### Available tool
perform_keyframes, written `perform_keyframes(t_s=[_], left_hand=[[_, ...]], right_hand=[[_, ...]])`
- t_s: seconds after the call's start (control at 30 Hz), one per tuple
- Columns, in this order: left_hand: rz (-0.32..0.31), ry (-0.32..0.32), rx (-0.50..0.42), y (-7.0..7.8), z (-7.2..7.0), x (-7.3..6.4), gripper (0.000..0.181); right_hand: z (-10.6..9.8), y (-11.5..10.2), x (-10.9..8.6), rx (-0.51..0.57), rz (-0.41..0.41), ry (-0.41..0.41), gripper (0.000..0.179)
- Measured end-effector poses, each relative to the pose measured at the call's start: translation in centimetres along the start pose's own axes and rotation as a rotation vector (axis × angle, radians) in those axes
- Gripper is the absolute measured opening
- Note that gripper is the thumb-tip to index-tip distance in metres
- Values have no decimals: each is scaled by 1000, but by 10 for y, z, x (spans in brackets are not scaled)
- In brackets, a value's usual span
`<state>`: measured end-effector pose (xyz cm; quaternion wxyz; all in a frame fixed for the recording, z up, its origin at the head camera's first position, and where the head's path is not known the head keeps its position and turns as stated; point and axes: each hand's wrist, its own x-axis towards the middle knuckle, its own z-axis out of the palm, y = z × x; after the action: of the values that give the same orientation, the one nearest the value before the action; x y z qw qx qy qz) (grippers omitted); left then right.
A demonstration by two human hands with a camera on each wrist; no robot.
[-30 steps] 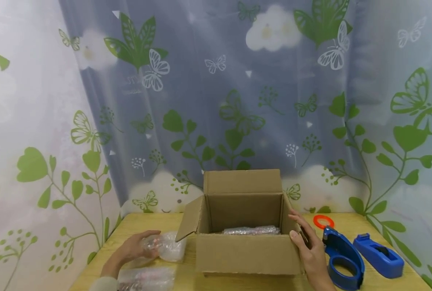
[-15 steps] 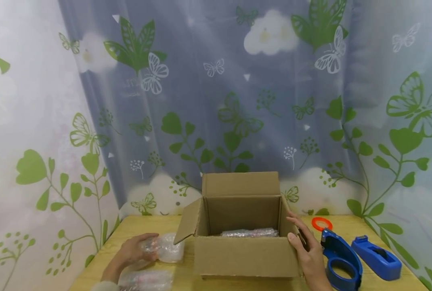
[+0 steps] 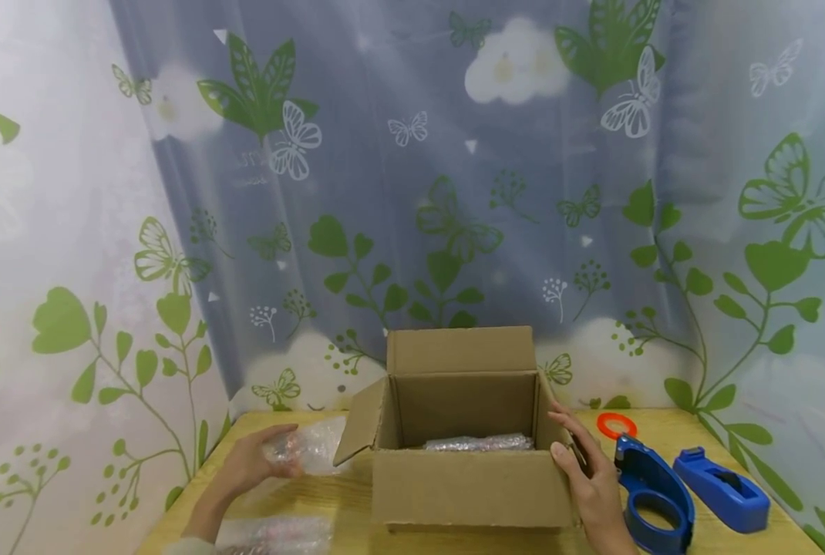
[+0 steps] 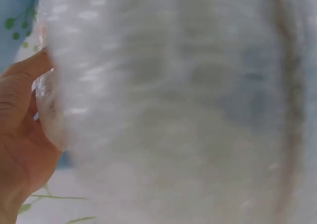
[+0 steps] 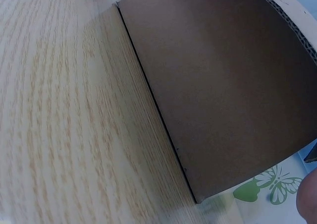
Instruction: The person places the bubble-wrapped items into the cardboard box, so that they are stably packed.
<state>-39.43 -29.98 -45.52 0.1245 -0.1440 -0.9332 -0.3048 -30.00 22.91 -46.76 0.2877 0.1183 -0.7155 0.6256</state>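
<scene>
My left hand [image 3: 249, 462] grips a bubble-wrapped package [image 3: 318, 445] left of the cardboard box [image 3: 471, 487]; some reddish colour shows through the plastic. Clear wrap fills most of the left wrist view, blurred, with the thumb at its left side. The box stands with its top flaps spread, and another bubble-wrapped package [image 3: 478, 442] lies inside, partly hidden by the front wall. At the box's right edge, my right hand [image 3: 593, 482] holds on, thumb at the front corner and fingers over the side. Only a fingertip [image 5: 308, 199] shows in the right wrist view, beside brown cardboard.
One more bubble-wrapped package [image 3: 277, 533] lies at the table's front left. Right of the box are a dark blue tape dispenser [image 3: 651, 493], a lighter blue one [image 3: 721, 487] and an orange ring [image 3: 617, 424]. A patterned curtain [image 3: 412, 193] hangs behind the wooden table [image 3: 353, 516].
My left hand has moved slightly up and away with the wrapped package, whose far end now sits partly behind the left flap. My right hand stays on the box.
</scene>
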Motion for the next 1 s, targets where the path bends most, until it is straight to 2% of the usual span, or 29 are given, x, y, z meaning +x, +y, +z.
perform_keyframes(t_s=[0.1, 0.27, 0.4, 0.5, 0.73, 1.0], left_hand=[[30, 7, 12, 7, -8, 4, 86], [64, 3, -24, 16, -20, 12, 83], [43, -17, -10, 30, -32, 14, 83], [29, -9, 15, 39, -42, 15, 83], [46, 37, 88, 50, -62, 19, 82], [71, 94, 89, 61, -79, 21, 84]], right_hand=[[0, 0, 0, 6, -4, 3, 40], [0, 0, 0, 7, 9, -4, 41], [0, 1, 1, 9, 23, -19, 41], [-1, 1, 0, 2, 26, -19, 41], [0, 0, -2, 2, 33, -13, 41], [-1, -1, 1, -1, 44, -19, 41]])
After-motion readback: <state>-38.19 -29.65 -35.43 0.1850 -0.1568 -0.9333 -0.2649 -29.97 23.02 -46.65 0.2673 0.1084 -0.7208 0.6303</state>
